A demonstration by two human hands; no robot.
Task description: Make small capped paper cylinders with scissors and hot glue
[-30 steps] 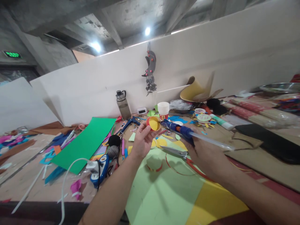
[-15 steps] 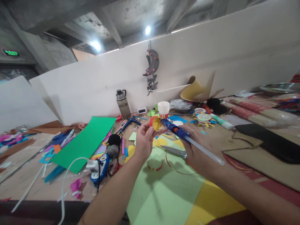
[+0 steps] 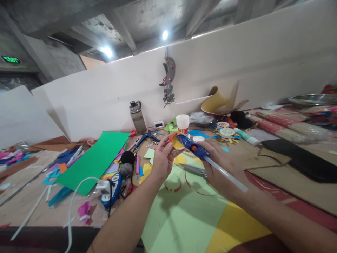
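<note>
My left hand [image 3: 164,158] pinches a small red-rimmed paper ring [image 3: 172,137] with yellow paper inside it. My right hand [image 3: 221,165] is wrapped round a blue hot glue gun [image 3: 196,148], a long clear glue stick poking out of its back. The gun's nozzle points into the ring; whether it touches the paper I cannot tell. Below the right hand are scissors [image 3: 193,169], their handles mostly hidden by it. On the light green sheet [image 3: 184,218] lie another thin ring [image 3: 173,183] and a curved red-edged strip [image 3: 201,192].
White paper cups [image 3: 182,122], a water bottle [image 3: 137,117] and a small clock [image 3: 158,124] stand behind. To the left are a green sheet [image 3: 96,158], yarn balls [image 3: 127,163] and a blue power strip [image 3: 112,191] with a white cable. Cardboard and wrapped sticks [image 3: 286,128] lie right.
The ring has turned a little in my left hand, showing more of its yellow inside. The glue gun has shifted slightly left with its nozzle still at the ring.
</note>
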